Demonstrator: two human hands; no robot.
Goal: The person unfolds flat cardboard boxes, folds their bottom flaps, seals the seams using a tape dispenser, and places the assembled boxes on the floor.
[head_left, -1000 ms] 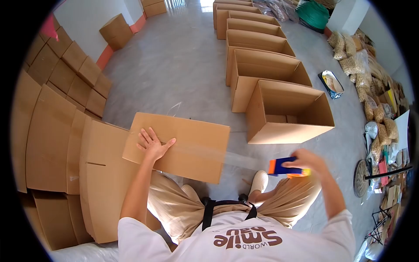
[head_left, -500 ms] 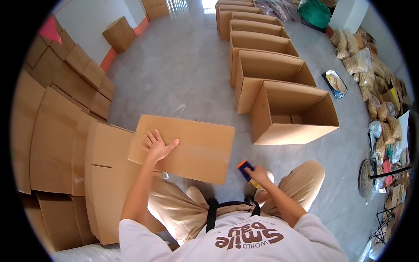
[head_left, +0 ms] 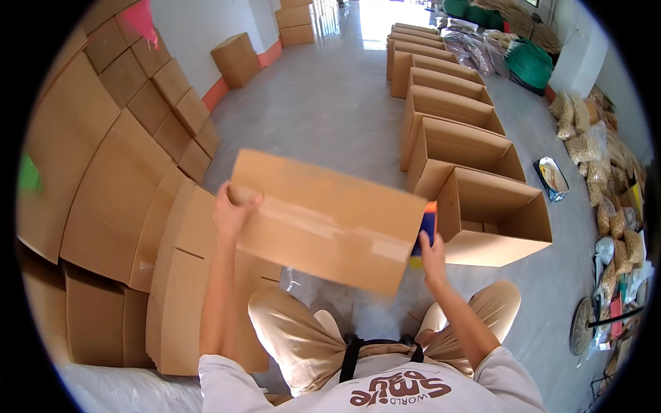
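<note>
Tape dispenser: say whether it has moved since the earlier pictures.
Yes: the tape dispenser has moved forward, now level with the nearest open carton rather than short of it.

One taped carton (head_left: 323, 224) is between two hands (head_left: 233, 208), with one tape dispenser (head_left: 427, 227) at its right end and two shoes (head_left: 434, 319) below it. Right of the carton are one tub (head_left: 553, 179) and at least six open boxes (head_left: 496, 252), too overlapped to count exactly; left of it, one pink patch (head_left: 140, 23) and one green patch (head_left: 29, 173).

A packing storeroom: stacked cartons (head_left: 149, 107), rowed open boxes (head_left: 468, 141), heaped bulging bags (head_left: 584, 146).
</note>
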